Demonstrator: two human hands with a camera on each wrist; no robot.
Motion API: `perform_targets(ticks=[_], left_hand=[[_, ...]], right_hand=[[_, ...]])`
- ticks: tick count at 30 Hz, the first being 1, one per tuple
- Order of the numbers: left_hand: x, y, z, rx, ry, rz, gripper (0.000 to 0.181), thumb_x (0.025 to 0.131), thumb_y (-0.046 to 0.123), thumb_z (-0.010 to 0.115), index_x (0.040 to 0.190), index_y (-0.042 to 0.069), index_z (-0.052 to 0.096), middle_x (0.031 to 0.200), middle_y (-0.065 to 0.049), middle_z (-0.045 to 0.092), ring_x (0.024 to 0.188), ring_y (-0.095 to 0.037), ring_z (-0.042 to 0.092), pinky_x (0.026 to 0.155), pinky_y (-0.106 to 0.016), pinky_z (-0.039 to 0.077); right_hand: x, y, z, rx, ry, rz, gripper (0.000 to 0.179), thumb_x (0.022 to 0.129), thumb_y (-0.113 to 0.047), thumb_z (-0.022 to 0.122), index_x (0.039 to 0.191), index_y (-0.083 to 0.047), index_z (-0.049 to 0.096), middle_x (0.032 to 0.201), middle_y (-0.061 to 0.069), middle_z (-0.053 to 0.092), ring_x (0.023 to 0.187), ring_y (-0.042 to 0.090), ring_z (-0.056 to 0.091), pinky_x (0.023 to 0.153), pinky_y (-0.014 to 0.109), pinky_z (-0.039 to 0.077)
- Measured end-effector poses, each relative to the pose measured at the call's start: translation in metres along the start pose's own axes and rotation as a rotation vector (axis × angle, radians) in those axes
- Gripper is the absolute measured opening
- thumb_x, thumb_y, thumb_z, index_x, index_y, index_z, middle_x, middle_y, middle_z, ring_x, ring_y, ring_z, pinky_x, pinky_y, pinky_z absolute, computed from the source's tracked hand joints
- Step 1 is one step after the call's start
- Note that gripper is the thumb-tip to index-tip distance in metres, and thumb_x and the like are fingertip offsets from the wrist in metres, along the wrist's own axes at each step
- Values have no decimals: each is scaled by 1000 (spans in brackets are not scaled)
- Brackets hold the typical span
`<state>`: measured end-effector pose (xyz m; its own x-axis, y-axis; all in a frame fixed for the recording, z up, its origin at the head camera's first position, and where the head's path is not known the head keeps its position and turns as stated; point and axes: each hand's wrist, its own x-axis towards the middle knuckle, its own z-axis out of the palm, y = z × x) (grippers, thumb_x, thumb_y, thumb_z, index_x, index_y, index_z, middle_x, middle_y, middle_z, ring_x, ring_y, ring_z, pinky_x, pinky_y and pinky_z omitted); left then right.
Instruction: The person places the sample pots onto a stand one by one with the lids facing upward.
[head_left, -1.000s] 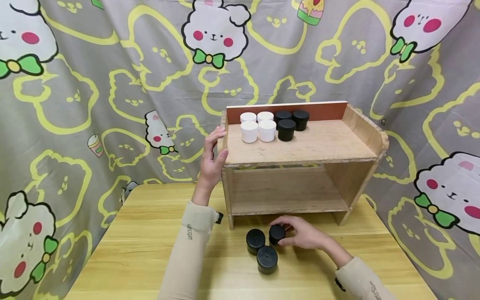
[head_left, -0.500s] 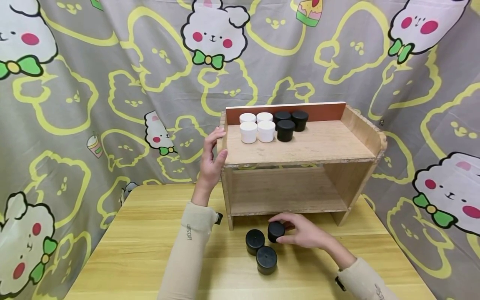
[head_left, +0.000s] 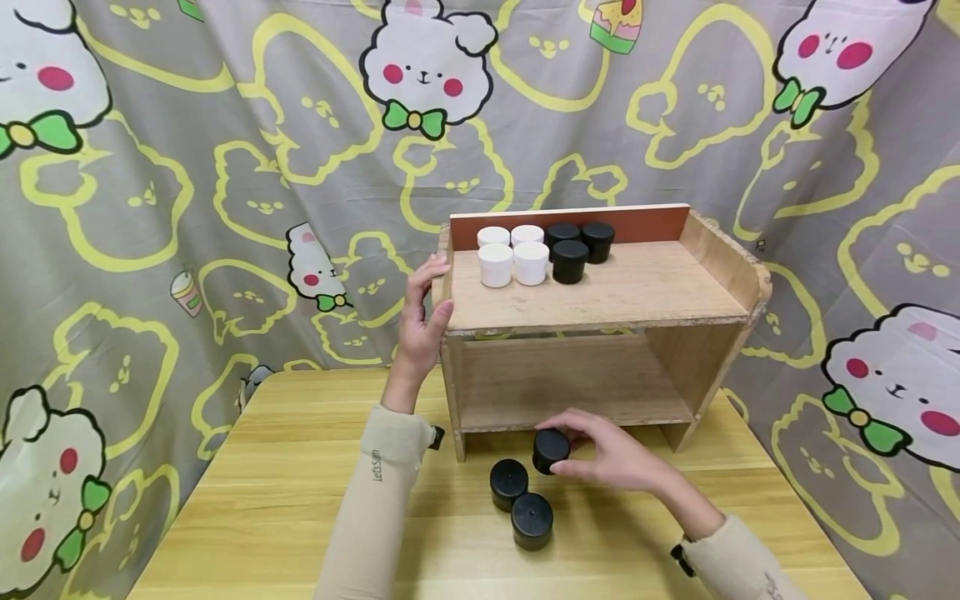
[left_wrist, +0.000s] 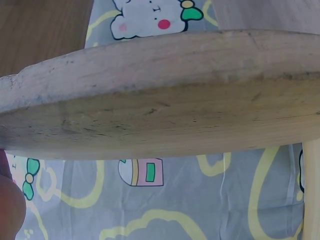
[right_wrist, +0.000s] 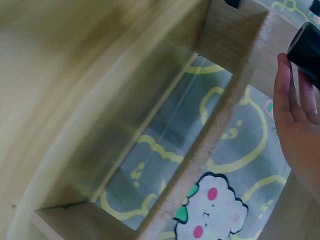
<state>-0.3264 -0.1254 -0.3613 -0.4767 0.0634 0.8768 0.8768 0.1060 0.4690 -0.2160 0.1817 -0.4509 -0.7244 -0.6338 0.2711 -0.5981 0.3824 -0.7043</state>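
My right hand (head_left: 611, 454) pinches a small round black jar (head_left: 551, 450) between thumb and fingers, just in front of the shelf's lower board. In the right wrist view that black jar (right_wrist: 306, 47) appears at the upper right edge. Two more black jars, one (head_left: 509, 483) and another (head_left: 532, 521), stand together on the table beside it. At upper left, my left hand (head_left: 422, 321) holds the left side panel of the wooden shelf (head_left: 600, 321), thumb toward the front. Part of that hand (left_wrist: 10, 207) shows at the left edge in the left wrist view.
Several white jars (head_left: 496, 267) and black jars (head_left: 570, 262) stand in two rows at the left of the shelf's top board. Raised side panels and a reddish back board (head_left: 570, 225) border it. The shelf stands on a wooden table (head_left: 300, 483) before a patterned curtain (head_left: 262, 192).
My right hand has moved slightly up and toward the shelf with the black jar, away from the two others. The left hand stays on the shelf's side panel.
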Motion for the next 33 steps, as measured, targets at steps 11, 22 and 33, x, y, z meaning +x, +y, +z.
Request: perform_targets(ticks=[11,22,33], left_hand=[[-1,0,-1,0,-7,-1,66,103,53,56,137,-3,49,150,-24,48,153,-32,34,126,-44,30],[0,-2,0,-32,-5,32,65,103,50,59,137,-5,49,149,-27,48,153,-39,33,126,-45,30],[0,0,0,7,-3,4,70,102,56,56,136,-5,49,149,-25,49,153,-30,35,126,-46,31]], right_hand=[[5,-25,-16,-31,40,-11,49,90,-33,82,135,-31,63,112,-13,66,98,8,65,90,30,58],[9,-39,-32,-31,64,-29,47,92,-29,80,136,-27,63,111,-8,65,93,12,64,88,29,58],[12,-47,-42,-13,70,-24,47,92,-24,80,137,-26,64,110,-5,64,92,15,65,85,32,60]])
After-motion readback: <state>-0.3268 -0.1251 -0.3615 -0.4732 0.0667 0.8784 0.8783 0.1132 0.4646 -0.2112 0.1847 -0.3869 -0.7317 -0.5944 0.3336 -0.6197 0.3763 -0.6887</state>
